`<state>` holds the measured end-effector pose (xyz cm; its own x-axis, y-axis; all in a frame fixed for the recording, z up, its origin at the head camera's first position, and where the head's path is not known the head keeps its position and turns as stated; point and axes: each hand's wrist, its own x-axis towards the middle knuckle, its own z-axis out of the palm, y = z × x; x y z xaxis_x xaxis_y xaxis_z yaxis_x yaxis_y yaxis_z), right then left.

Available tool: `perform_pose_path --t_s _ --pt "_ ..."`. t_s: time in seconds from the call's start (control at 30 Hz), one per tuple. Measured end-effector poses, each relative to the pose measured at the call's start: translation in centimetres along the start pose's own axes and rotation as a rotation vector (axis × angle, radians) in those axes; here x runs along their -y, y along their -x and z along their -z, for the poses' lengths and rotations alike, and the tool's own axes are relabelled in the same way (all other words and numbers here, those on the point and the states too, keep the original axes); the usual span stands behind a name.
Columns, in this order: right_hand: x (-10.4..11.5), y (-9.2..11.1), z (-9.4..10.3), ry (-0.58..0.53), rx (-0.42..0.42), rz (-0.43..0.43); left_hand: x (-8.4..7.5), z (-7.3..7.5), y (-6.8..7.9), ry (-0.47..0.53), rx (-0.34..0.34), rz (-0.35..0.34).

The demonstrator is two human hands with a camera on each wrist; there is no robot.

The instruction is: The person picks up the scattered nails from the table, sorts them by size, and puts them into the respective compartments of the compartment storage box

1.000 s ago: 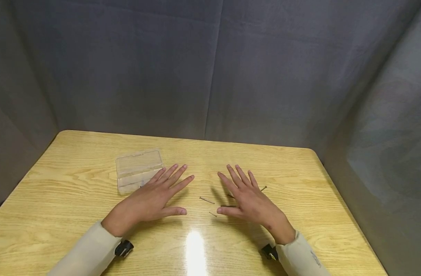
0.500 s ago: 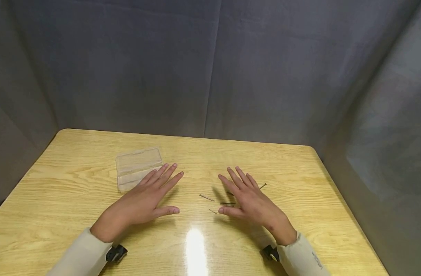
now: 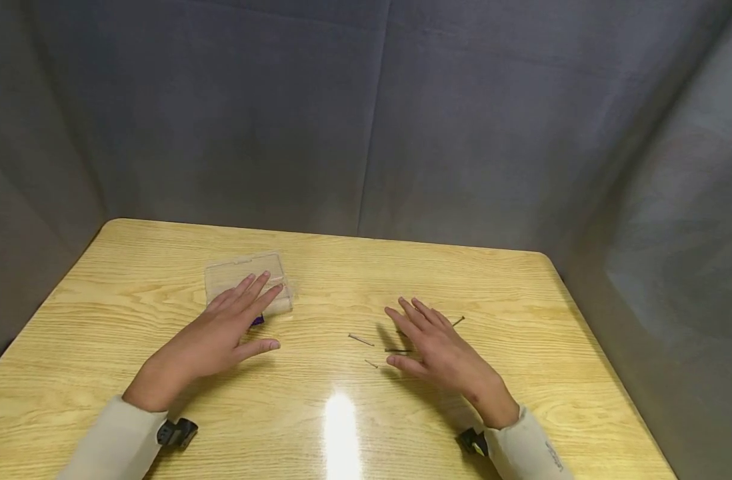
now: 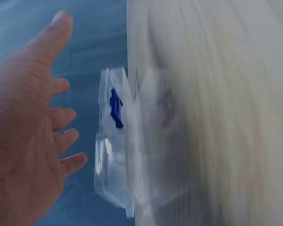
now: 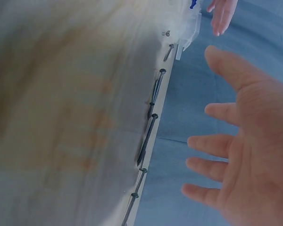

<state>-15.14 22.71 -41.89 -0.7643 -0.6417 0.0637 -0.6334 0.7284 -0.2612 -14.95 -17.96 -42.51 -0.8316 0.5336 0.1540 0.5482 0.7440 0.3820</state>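
Table (image 3: pixel 330 273): under both hands. Left hand (image 3: pixel 219 333): fingers and thumb spread, nothing held; hovers over the box, gap visible from the left wrist. Right hand (image 3: pixel 441 347): loosely spread, nothing held; hovers clear of the nails. Clear box (image 4: pixel 113 160): beneath the left fingers and reaching beyond their tips, apparently open. Blue clip (image 4: pixel 116 109) on box, partly hidden by the left hand from above. Nails (image 5: pixel 147 141), assorted lengths: some below the right hand, others between the hands; shortest just left of the right thumb tip.

Step (judged): reach, no grasp made. Next move probably calls for steadying the box left-handed, pinching one nail right-handed.
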Motion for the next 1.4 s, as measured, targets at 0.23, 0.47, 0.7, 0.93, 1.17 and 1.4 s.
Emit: perform_pose_path --t_s 0.23,0.47,0.7,0.93,1.17,1.4 --pt "-0.5 0.3 0.1 0.060 -0.032 0.003 1.5 0.9 0.9 -0.046 -0.046 0.033" --pt "-1.1 0.8 0.2 0.137 -0.064 0.009 2.5 1.8 1.2 -0.052 -0.049 0.098" --pt "-1.6 0.7 0.1 0.207 -0.141 0.004 3.5 2.1 1.3 -0.068 -0.100 0.160" --pt "-2.0 0.7 0.5 0.255 -0.139 -0.074 4.6 1.9 1.3 -0.044 -0.132 0.193" --pt "-2.3 0.7 0.6 0.237 -0.086 -0.129 5.6 1.5 1.4 0.040 -0.084 0.236" --pt "-2.5 0.3 0.5 0.202 -0.041 -0.156 6.4 1.7 1.4 0.072 -0.065 0.275"
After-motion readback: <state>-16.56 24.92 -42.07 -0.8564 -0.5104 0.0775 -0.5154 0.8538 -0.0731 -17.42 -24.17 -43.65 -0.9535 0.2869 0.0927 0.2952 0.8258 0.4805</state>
